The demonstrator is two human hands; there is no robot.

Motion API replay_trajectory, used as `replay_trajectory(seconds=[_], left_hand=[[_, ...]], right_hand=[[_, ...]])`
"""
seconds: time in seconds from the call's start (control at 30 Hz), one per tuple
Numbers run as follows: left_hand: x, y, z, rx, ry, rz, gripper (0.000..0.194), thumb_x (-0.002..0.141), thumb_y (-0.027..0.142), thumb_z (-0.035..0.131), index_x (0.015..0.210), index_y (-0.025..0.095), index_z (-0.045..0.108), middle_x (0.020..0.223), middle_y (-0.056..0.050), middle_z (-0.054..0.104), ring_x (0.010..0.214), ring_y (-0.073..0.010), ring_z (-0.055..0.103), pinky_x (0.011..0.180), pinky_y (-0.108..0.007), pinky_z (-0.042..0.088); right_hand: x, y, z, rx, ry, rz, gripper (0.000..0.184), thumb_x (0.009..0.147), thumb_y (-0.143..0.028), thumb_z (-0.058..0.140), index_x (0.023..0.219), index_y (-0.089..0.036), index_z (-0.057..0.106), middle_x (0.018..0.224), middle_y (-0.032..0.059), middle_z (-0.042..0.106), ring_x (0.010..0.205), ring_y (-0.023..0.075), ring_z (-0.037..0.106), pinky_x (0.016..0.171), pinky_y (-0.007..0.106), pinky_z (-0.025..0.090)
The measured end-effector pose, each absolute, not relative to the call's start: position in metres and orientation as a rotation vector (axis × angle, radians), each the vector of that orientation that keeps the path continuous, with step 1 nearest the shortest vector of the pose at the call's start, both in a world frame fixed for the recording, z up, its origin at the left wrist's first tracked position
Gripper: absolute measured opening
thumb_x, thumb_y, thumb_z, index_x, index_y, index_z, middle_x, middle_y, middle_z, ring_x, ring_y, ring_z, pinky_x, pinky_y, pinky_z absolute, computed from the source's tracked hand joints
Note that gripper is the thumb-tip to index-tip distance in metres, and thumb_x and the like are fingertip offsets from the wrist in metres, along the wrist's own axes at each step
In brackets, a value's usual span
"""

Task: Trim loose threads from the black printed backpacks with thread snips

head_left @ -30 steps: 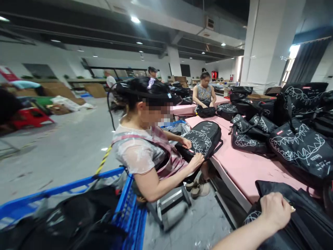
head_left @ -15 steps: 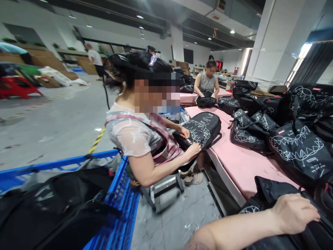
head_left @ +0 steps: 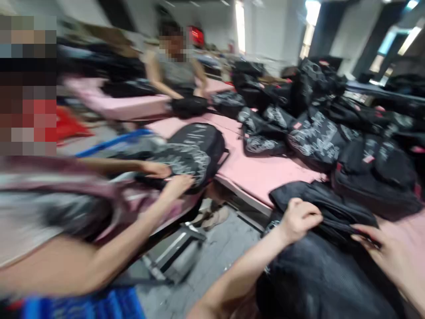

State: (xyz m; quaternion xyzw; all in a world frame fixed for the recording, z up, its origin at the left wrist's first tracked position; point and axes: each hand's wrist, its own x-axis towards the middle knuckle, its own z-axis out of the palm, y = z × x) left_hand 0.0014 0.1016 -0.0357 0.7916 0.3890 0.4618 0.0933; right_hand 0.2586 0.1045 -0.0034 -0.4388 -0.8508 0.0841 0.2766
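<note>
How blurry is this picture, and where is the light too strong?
In the head view, most things smear, perhaps from camera motion, softening the white drawings; in the head view, the left hand and right hand on the black bag are recognisable though soft; in the head view, the windows glare white.

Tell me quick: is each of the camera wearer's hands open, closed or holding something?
Left hand: closed, gripping the black bag.
Right hand: at the same bag's edge; too blurred to tell whether it grips.
</note>
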Motion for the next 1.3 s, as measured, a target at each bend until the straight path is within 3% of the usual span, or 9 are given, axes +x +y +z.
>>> replay_trajectory(seconds=[0.1, 0.2, 0.4, 0.6, 0.77, 1.0, 1.1, 1.2, 1.3], left_hand=[[-0.008, 0.110, -0.050, 2.220, 1.168, 1.507, 0.022, 0.082, 0.020, 0.049, 0.089, 0.030, 0.067, 0.087, -0.005, 0.069, 0.085, -0.0179, 0.062, 0.083, -0.035, 0.033], [-0.007, 0.121, -0.061, 2.224, 1.130, 1.542, 0.020, 0.080, 0.018, 0.051, 0.084, 0.029, 0.068, 0.084, -0.004, 0.069, 0.082, -0.0182, 0.062, 0.081, -0.037, 0.035], [0.003, 0.124, -0.058, 2.320, 1.010, 1.554, 0.011, 0.076, 0.017, 0.059, 0.076, 0.026, 0.065, 0.075, -0.001, 0.068, 0.079, -0.0182, 0.063, 0.077, -0.036, 0.038], [0.007, 0.117, -0.063, 2.345, 1.111, 1.719, 0.008, 0.075, 0.012, 0.061, 0.073, 0.019, 0.060, 0.075, 0.000, 0.068, 0.074, -0.0153, 0.065, 0.074, -0.033, 0.040], [0.005, 0.109, -0.081, 2.423, 1.156, 1.769, 0.016, 0.073, 0.005, 0.061, 0.075, 0.020, 0.059, 0.071, 0.003, 0.066, 0.078, -0.0153, 0.066, 0.080, -0.036, 0.038], [0.003, 0.107, -0.087, 2.444, 1.143, 1.765, 0.018, 0.072, 0.004, 0.062, 0.078, 0.021, 0.059, 0.073, 0.002, 0.066, 0.078, -0.0155, 0.066, 0.078, -0.036, 0.038], [0.002, 0.107, -0.090, 2.446, 1.131, 1.795, 0.019, 0.072, 0.003, 0.061, 0.079, 0.021, 0.060, 0.076, 0.001, 0.067, 0.079, -0.0161, 0.065, 0.076, -0.036, 0.038], [0.000, 0.106, -0.088, 2.455, 1.140, 1.780, 0.020, 0.073, 0.004, 0.060, 0.081, 0.021, 0.061, 0.077, 0.000, 0.066, 0.080, -0.0167, 0.065, 0.076, -0.036, 0.039], [-0.001, 0.108, -0.070, 2.532, 1.145, 1.575, 0.015, 0.075, 0.008, 0.057, 0.082, 0.021, 0.060, 0.077, -0.001, 0.065, 0.081, -0.0167, 0.064, 0.078, -0.036, 0.040]], right_hand=[[0.263, 0.085, -0.006, -1.225, -2.220, 0.283, 0.016, 0.086, -0.024, 0.048, 0.091, -0.021, 0.063, 0.084, 0.0059, 0.068, 0.079, 0.0186, 0.065, 0.071, 0.030, 0.053], [0.255, 0.077, -0.006, -1.239, -2.184, 0.261, 0.015, 0.087, -0.022, 0.048, 0.087, -0.019, 0.063, 0.085, 0.0057, 0.067, 0.080, 0.0163, 0.063, 0.072, 0.027, 0.051], [0.242, 0.089, 0.003, -1.306, -2.193, 0.081, 0.026, 0.087, -0.022, 0.050, 0.113, -0.019, 0.056, 0.093, 0.0063, 0.063, 0.075, 0.0123, 0.062, 0.066, 0.021, 0.048], [0.231, 0.096, -0.017, -1.055, -2.183, -0.296, 0.011, 0.082, -0.012, 0.055, 0.074, -0.018, 0.061, 0.080, 0.0033, 0.064, 0.064, 0.0100, 0.057, 0.057, 0.021, 0.042], [0.223, 0.086, -0.035, -0.932, -2.150, -0.442, 0.015, 0.079, -0.008, 0.057, 0.068, -0.018, 0.058, 0.074, 0.0012, 0.066, 0.057, 0.0078, 0.054, 0.055, 0.021, 0.038], [0.226, 0.076, -0.037, -1.134, -2.283, -0.078, 0.023, 0.084, -0.005, 0.039, 0.080, -0.017, 0.058, 0.101, 0.0042, 0.066, 0.073, 0.0105, 0.062, 0.060, 0.022, 0.043], [0.227, 0.072, -0.036, -1.190, -2.357, 0.053, 0.017, 0.086, -0.012, 0.042, 0.089, -0.017, 0.059, 0.103, 0.0052, 0.065, 0.082, 0.0127, 0.063, 0.063, 0.022, 0.045], [0.222, 0.069, -0.038, -1.245, -2.373, 0.017, 0.023, 0.087, -0.018, 0.047, 0.108, -0.016, 0.056, 0.101, 0.0069, 0.065, 0.081, 0.0134, 0.063, 0.062, 0.022, 0.045], [0.216, 0.069, -0.042, -1.229, -2.291, -0.158, 0.026, 0.089, -0.012, 0.042, 0.107, -0.017, 0.059, 0.093, 0.0048, 0.067, 0.075, 0.0125, 0.063, 0.061, 0.023, 0.044]])
